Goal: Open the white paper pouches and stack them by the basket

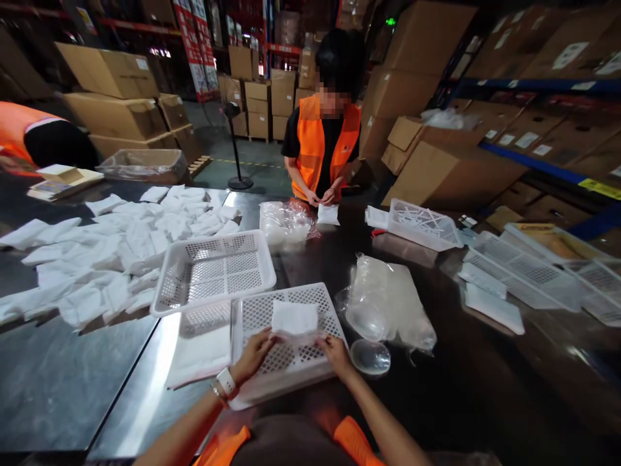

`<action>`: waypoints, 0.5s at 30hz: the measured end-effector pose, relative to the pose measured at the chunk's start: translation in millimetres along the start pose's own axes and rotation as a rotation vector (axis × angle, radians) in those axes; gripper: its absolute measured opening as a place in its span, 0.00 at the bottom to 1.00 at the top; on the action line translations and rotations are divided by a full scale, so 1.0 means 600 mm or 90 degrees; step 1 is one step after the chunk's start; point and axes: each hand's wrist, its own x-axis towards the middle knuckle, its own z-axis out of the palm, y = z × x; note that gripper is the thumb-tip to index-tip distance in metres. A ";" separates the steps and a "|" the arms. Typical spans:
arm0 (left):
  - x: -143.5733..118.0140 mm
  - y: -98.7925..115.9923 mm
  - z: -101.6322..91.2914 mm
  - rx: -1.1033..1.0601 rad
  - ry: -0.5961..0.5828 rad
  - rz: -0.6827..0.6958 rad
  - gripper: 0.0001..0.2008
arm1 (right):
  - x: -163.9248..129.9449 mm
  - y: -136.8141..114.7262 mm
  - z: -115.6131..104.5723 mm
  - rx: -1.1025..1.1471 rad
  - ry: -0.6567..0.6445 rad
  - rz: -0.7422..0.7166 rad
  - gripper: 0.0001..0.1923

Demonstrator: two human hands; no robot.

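No legible text on boxes (pixel 111 71).

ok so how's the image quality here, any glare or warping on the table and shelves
Head view: overhead light glares off the steel table near the left hand; the racking and boxes bow outward at the edges from the wide lens; the background is dim; the white packet and right hand look sharp.

Scattered white packets (pixel 121 246), second white basket (pixel 213 270), co-worker in orange vest (pixel 324 145), cardboard boxes (pixel 114 97), pedestal fan (pixel 235 145)

The person wears an orange vest over a dark top, bare forearms, and a white wristband (pixel 226 380) on the left wrist.
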 end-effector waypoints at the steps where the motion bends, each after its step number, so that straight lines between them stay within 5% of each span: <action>1: -0.001 0.005 0.010 -0.044 0.081 -0.062 0.20 | 0.001 -0.001 0.010 -0.012 0.056 0.024 0.26; 3: 0.003 0.014 0.030 -0.080 0.206 -0.140 0.25 | 0.005 -0.005 0.028 -0.052 0.118 0.029 0.30; 6: 0.018 0.022 0.051 -0.048 0.291 -0.160 0.26 | 0.015 -0.012 0.048 -0.138 0.214 0.029 0.31; 9: 0.033 0.021 0.055 0.022 0.318 -0.163 0.23 | 0.021 -0.016 0.058 -0.223 0.277 0.026 0.31; 15: 0.046 0.010 0.042 0.082 0.299 -0.161 0.16 | 0.028 -0.017 0.056 -0.384 0.251 0.084 0.25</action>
